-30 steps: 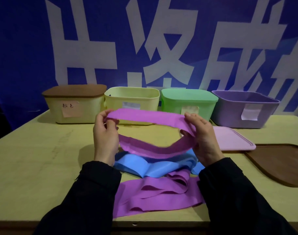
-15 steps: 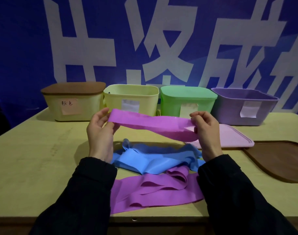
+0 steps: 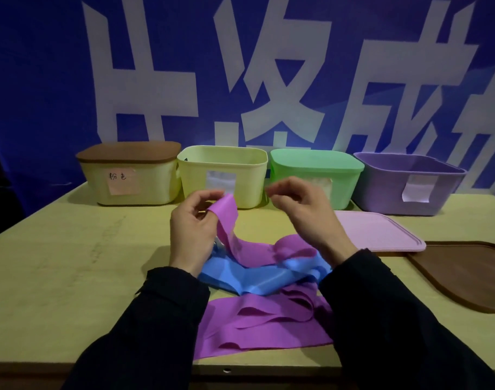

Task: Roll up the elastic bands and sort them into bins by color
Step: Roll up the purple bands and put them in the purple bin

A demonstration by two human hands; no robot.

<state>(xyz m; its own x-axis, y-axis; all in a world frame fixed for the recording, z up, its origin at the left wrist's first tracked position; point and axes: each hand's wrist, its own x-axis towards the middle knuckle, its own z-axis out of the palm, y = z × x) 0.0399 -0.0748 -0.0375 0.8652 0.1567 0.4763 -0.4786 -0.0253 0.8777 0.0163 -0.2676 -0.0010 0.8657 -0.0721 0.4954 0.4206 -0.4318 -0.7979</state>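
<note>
My left hand [image 3: 191, 223] pinches one end of a purple elastic band [image 3: 242, 246]; the rest of that band droops onto the pile. My right hand [image 3: 302, 212] hovers a little to the right, blurred, fingers loosely curled and holding nothing. Under the purple band lies a blue band [image 3: 254, 274], and a second purple band [image 3: 257, 325] is crumpled near the table's front edge. Along the back stand a lidded cream bin [image 3: 130, 175], an open yellow bin [image 3: 223, 173], a lidded green bin [image 3: 316, 175] and an open purple bin [image 3: 409, 181].
A pink lid [image 3: 375, 232] lies flat to the right of the bands, and a brown lid [image 3: 471, 274] lies further right near the table edge. A blue banner with large white characters [image 3: 268, 80] hangs behind the bins. The yellow table [image 3: 71, 263] stretches left.
My right hand has let go of its end of the purple band, which has dropped onto the blue band. My left hand still holds the other end, lifted.
</note>
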